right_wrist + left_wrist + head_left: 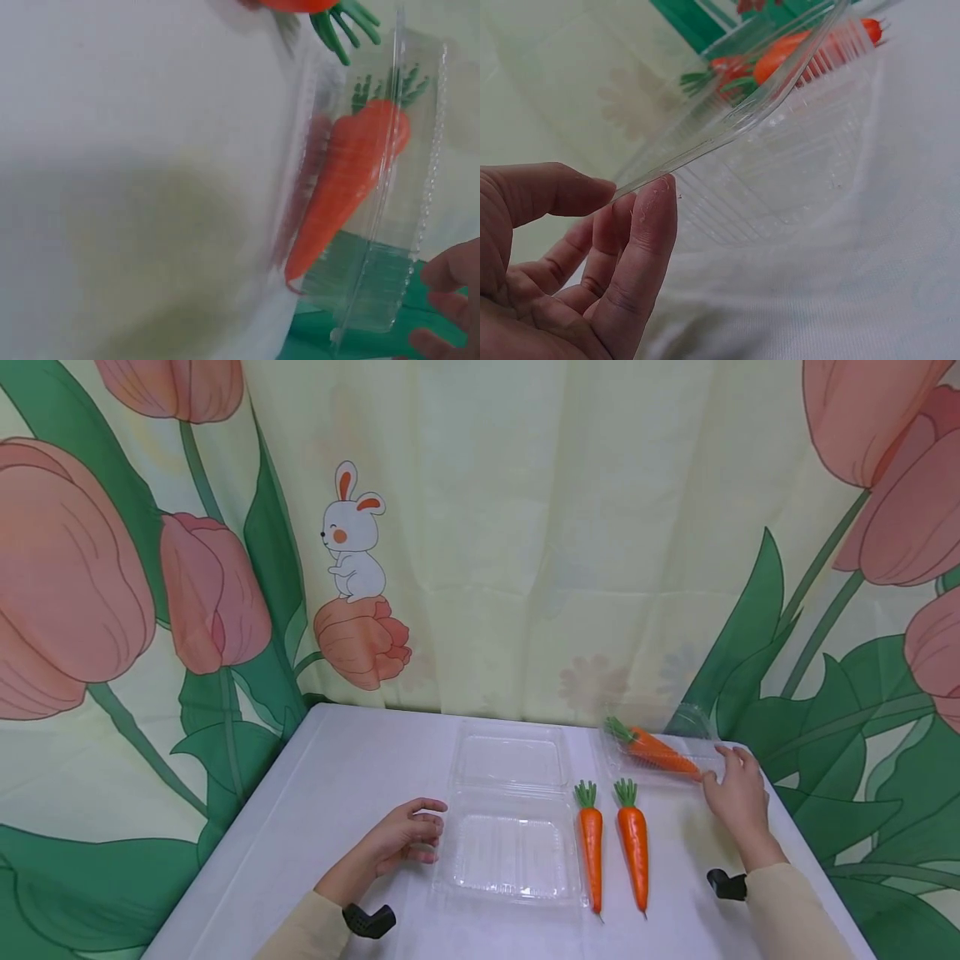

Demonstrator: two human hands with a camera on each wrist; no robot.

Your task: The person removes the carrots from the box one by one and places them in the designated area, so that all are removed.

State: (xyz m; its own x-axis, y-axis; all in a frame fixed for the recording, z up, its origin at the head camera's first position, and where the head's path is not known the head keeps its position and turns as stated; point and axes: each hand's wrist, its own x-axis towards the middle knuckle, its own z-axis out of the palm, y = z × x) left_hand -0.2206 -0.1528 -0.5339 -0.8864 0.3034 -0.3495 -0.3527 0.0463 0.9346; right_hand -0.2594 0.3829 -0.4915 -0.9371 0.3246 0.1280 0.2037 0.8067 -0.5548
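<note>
A clear plastic clamshell box point(510, 893) lies opened out on the table, its lid point(510, 760) folded back toward the curtain. At its left side, my left hand point(401, 842) pinches the rim between thumb and fingers, as the left wrist view shows. Two orange carrots with green tops lie to the right of this box, one carrot point(592, 852) close against it and another carrot point(634, 852) beside that. At the back right, a second clear box point(360, 300) contains carrot point(349, 172); whether one or two is unclear. My right hand point(738, 797) is beside its right end, fingers loosely bent and holding nothing.
A white cloth covers the table point(360, 752). Behind it hangs a curtain point(480, 568) printed with tulips and a rabbit; the second box stands close to it at the table's back edge. Each wrist wears a black camera mount.
</note>
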